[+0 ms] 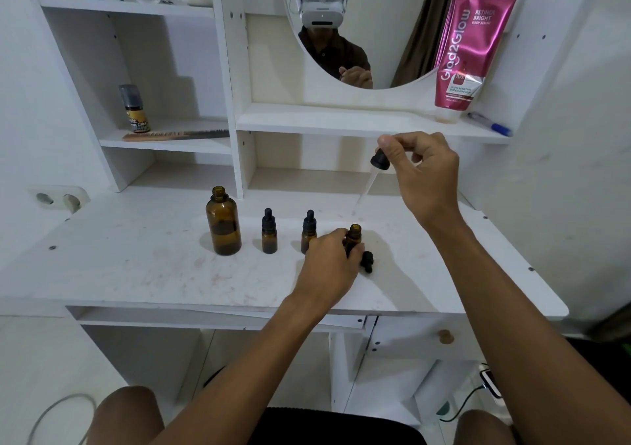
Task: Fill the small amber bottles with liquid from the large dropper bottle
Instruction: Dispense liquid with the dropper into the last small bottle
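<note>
Drips onto surface point(136, 267) likely: dropper point(379, 160) pinched in right grip point(423, 178), tip twelve o'clock of open small amber bottle point(354, 236). Left grip point(327, 260) wrapped round that bottle.

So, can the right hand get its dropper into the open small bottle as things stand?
Probably yes. The right hand holds the dropper above the open small bottle, whose mouth is uncovered; the left hand grips only its body, and nothing lies between.
</note>
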